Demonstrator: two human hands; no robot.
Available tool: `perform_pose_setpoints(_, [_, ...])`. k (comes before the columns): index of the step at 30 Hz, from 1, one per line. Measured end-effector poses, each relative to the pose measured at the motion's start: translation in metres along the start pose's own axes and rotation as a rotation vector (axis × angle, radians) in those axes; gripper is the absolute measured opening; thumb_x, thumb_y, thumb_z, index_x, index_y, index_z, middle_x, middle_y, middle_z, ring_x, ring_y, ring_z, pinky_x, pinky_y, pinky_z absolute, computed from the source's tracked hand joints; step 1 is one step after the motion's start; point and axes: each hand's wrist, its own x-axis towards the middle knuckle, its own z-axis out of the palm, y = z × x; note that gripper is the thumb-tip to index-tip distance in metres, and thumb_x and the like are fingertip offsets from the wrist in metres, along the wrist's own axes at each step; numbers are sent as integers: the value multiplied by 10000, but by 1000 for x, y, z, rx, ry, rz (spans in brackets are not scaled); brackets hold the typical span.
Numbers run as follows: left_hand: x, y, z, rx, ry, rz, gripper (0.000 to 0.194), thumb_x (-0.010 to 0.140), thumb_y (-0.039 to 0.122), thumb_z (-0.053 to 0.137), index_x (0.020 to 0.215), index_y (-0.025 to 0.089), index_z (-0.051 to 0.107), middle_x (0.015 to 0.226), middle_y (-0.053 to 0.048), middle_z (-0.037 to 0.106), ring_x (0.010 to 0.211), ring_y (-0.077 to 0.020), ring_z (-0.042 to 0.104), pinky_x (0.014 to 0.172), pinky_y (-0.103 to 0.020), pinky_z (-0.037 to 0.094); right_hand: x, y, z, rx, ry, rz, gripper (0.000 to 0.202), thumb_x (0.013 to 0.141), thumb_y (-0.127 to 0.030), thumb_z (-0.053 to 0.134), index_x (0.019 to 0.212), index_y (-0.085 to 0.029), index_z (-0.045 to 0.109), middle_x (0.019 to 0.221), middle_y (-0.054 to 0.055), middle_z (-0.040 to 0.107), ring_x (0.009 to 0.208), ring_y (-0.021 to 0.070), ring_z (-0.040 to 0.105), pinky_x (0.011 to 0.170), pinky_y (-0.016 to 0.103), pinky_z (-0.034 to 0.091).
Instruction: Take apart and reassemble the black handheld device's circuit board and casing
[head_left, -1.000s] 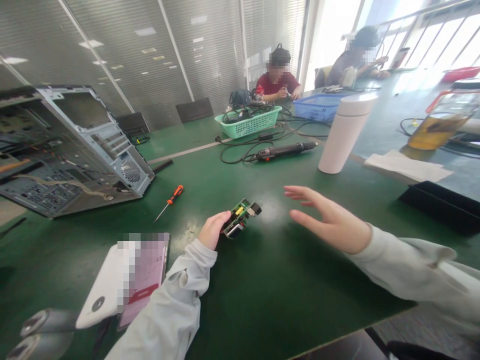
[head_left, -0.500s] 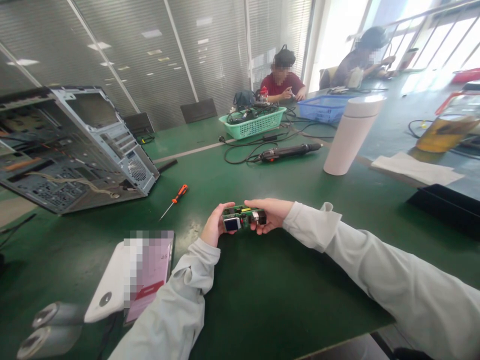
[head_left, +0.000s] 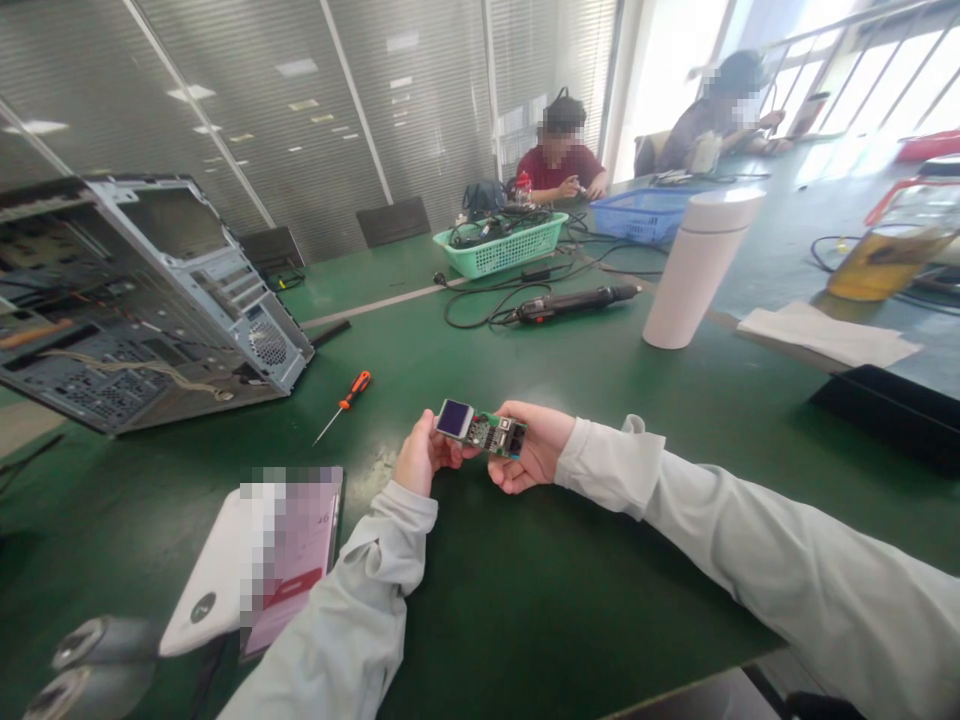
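A small green circuit board with a dark square screen at its left end is held above the green table. My left hand grips the screen end, fingers closed underneath. Around the other end, beside the black and metal connectors, my right hand is closed. The board's component side and screen face up toward the camera. An orange and black screwdriver lies on the table to the left of my hands.
An open computer case stands at the left. Beyond my hands are a black electric screwdriver, a green basket of cables and a pale tumbler. Two people sit at the far side. A black tray is at the right.
The board has been tilted in my hands, so its screen and component face now show more fully. Both hands have shifted their grip around it. The view has moved slightly.
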Motion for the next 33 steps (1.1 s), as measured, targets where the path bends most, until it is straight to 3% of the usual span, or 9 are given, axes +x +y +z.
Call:
perform_pose_setpoints(9, [0,-3,-1,25,-16,49,442,748,532,441,594,132,549,410,-5,519,375,-100,461,417,-215,351,-3,6,-7,28,-109,-85,583,890,-347,12,1123,-60,463,623,85,565,540,131,577,551,190,466])
perform_pose_setpoints(18, [1,-2,-2,48,-26,52,442,715,559,460,629,137,558,420,-5,530,384,-105,462,420,-220,361,-9,5,-4,56,-109,-98,572,910,-339,27,1121,-57,478,674,95,583,580,132,589,565,191,467])
perform_pose_setpoints(25, [3,-5,-5,51,-36,59,464,750,555,416,610,138,566,449,-25,553,394,-106,479,431,-218,375,2,2,4,14,57,-47,661,946,-460,-52,1021,-82,485,589,61,537,492,127,552,468,182,441])
perform_pose_setpoints(29, [-2,2,0,33,1,4,449,816,509,325,711,146,567,455,-3,538,388,-108,484,423,-214,391,4,2,10,-20,266,-166,564,980,-454,64,865,-86,476,612,42,532,477,105,541,423,158,420])
perform_pose_setpoints(33, [-5,7,4,14,34,1,451,838,490,293,759,146,574,583,-9,574,449,-106,538,419,-209,411,4,3,13,-83,399,-288,463,985,-436,168,932,-99,479,642,28,538,470,101,539,395,158,413])
